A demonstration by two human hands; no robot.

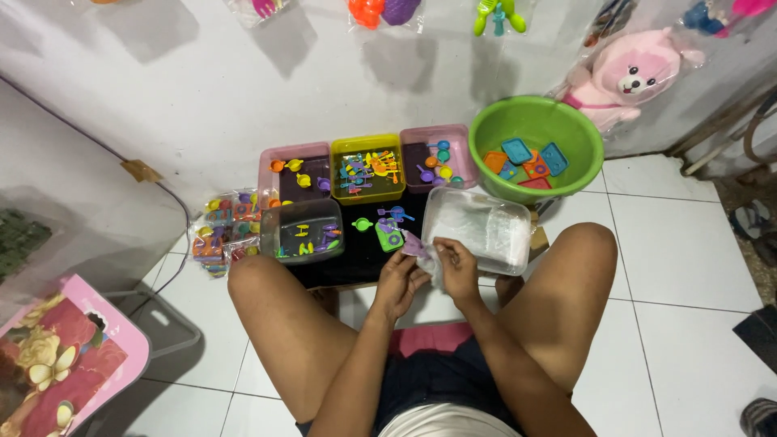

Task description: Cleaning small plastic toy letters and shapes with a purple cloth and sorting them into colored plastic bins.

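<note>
The white tiled floor (680,243) fills the lower and right parts of the frame, with the pale wall (202,89) above it. Upper right, a pink plush toy in a clear wrapper (631,77) leans on the wall, and just below it sits the green basin (536,146) with flat orange, blue and red toy pieces inside. Lower left, a pink floral stool (69,356) stands apart from the rest. In the middle, a black mat (360,243) carries three trays in a row: a pink tray (293,168), a yellow tray (367,166) and another pink tray (437,155), all dotted with tiny coloured toy pieces. Below them are a clear tub (302,231) at left and a clear lidded container (477,228) at right. Left of the tub lies a heap of packed toy bags (220,231).

At frame centre, my left hand (398,279) and my right hand (458,263) are both pinched shut on a small clear plastic bag (427,259), held between my knees just below the container. A purple piece (411,243) shows at the bag's top edge, possibly inside it; I can't tell.
</note>
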